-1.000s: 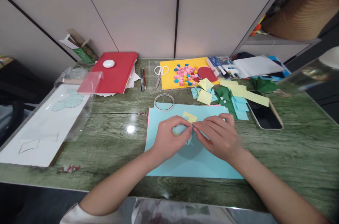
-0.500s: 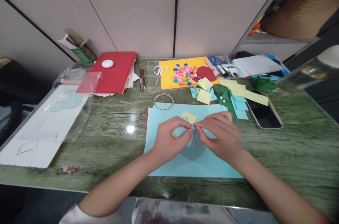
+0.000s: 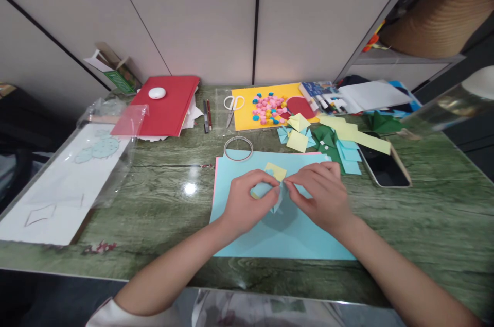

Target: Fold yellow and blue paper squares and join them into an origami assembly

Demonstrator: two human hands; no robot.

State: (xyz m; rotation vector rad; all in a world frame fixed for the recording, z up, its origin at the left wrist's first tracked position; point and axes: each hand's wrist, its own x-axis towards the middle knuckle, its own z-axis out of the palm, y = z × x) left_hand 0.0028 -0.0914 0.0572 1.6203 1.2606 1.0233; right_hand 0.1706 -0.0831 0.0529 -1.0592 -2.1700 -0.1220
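My left hand [image 3: 249,195] pinches a small piece of light blue folded paper [image 3: 275,206] between thumb and forefinger, over the stack of blue sheets [image 3: 250,242]. From the other side, the thumb and forefinger of my right hand [image 3: 320,193] close on the paper's right edge; the fingers cover much of that spot. Just beyond the fingertips lies a pale yellow square of paper [image 3: 277,170], with a bit of blue at its left. Another yellow scrap shows partly under my left hand.
Behind the sheets are a tape ring [image 3: 238,159], scissors [image 3: 232,108] and colourful small balls [image 3: 269,108] on yellow paper. Folded papers [image 3: 297,140] and a phone [image 3: 386,167] lie to the right. A red folder [image 3: 170,110] and a drawing sheet [image 3: 57,203] are left.
My right fingertips have shifted slightly, with a small gap now between them and my left fingertips. The folded paper has tilted a little. Everything else stays where it was.
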